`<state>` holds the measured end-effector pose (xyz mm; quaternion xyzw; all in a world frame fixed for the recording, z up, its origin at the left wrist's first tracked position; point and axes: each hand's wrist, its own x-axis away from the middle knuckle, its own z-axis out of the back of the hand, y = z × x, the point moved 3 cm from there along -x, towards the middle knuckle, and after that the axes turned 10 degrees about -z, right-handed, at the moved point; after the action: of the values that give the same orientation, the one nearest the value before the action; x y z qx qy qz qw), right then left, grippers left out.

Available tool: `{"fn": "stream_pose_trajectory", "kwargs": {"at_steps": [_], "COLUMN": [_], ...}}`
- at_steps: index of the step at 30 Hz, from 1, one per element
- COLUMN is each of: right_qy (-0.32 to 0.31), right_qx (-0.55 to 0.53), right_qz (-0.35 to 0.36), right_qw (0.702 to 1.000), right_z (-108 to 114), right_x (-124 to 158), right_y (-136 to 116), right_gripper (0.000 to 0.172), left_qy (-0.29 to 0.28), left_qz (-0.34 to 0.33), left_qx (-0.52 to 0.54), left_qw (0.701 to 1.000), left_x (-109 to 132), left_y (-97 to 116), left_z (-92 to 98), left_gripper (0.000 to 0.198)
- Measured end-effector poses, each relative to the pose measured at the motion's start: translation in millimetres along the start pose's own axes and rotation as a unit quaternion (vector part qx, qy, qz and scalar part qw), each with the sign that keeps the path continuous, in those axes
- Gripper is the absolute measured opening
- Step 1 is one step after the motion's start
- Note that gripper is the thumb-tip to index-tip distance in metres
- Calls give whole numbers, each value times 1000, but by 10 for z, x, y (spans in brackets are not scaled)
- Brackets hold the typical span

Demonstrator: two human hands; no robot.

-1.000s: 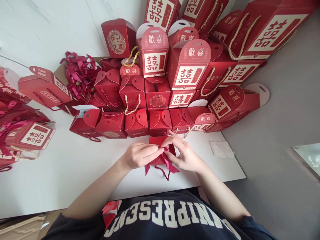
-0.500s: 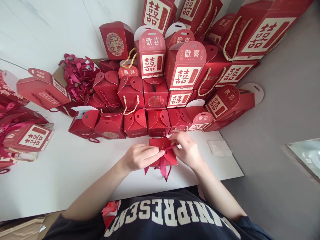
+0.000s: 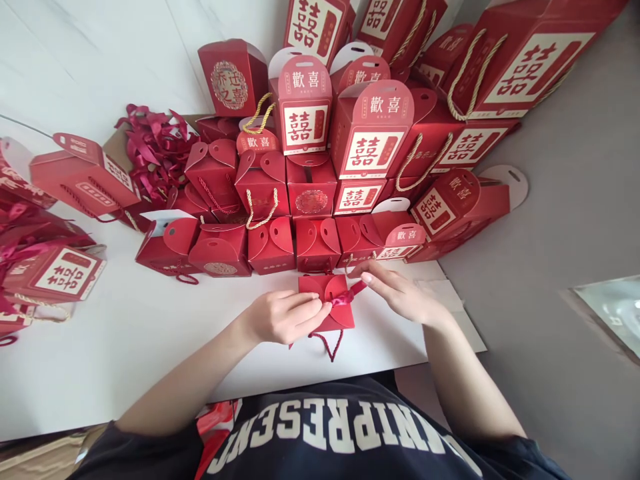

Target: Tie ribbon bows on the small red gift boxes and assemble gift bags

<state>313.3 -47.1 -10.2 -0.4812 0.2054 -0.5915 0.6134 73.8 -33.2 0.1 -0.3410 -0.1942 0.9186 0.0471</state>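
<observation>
A small red gift box (image 3: 326, 291) with two rounded top flaps stands on the white table (image 3: 125, 347) right in front of me. A dark red ribbon (image 3: 345, 298) runs across its top. My left hand (image 3: 280, 315) is closed, pinching the ribbon at the middle of the box top. My right hand (image 3: 400, 293) pinches the ribbon's other end and holds it out to the right of the box. A red cord handle (image 3: 327, 345) hangs below the box.
Several red gift boxes (image 3: 320, 187) are stacked in rows behind the small box. A heap of loose dark red ribbons (image 3: 155, 147) lies at the back left. More boxes (image 3: 55, 273) sit at the left edge. A white sheet (image 3: 453, 293) lies near the table's right edge.
My right hand has moved right and away from the box, drawing the ribbon out taut. The loose ribbon tails below the box are gone. My left hand has stayed put.
</observation>
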Motion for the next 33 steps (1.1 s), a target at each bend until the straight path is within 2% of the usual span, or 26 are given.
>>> {"fn": "stream_pose_trajectory", "kwargs": {"at_steps": [3, 6, 9, 11, 14, 18, 22, 26, 28, 30, 33], "right_qy": [-51, -72, -75, -63, -34, -1, 17, 34, 39, 27, -29], "right_qx": [-90, -143, -178, -192, -208, -213, -207, -204, -207, -209, -202], "right_qz": [-3, 21, 53, 71, 88, 94, 94, 90, 85, 74, 43], "right_qw": [995, 987, 980, 977, 974, 973, 974, 974, 974, 975, 978], "right_z": [-140, -236, -284, -282, -243, -193, -186, -197, -201, -205, -225], "right_x": [-196, -267, -258, -243, -220, -177, -143, -150, -171, -197, -226], "right_y": [94, 106, 52, 27, 38, 92, 139, 208, 252, 288, 299], "right_gripper": [35, 34, 29, 27, 23, 20, 18, 18, 20, 24, 28], "left_qy": [-5, -10, -31, -34, -29, -74, -122, -176, -189, -202, -246], "left_qz": [-3, 12, 98, 182, 300, 457, 533, 589, 612, 619, 602], "left_qx": [-1, 10, 73, 149, 266, 365, 440, 480, 476, 468, 483], "left_qw": [1000, 1000, 992, 971, 916, 808, 712, 625, 603, 598, 586], "left_x": [-14, -10, 24, 55, 88, 132, 193, 289, 328, 353, 379], "left_y": [-5, -2, -29, -73, -168, -300, -353, -360, -371, -391, -409], "left_z": [14, 3, -50, -80, -80, -53, -75, -130, -135, -123, -95], "left_gripper": [13, 15, 12, 10, 17, 19, 35, 41, 42, 44, 47]}}
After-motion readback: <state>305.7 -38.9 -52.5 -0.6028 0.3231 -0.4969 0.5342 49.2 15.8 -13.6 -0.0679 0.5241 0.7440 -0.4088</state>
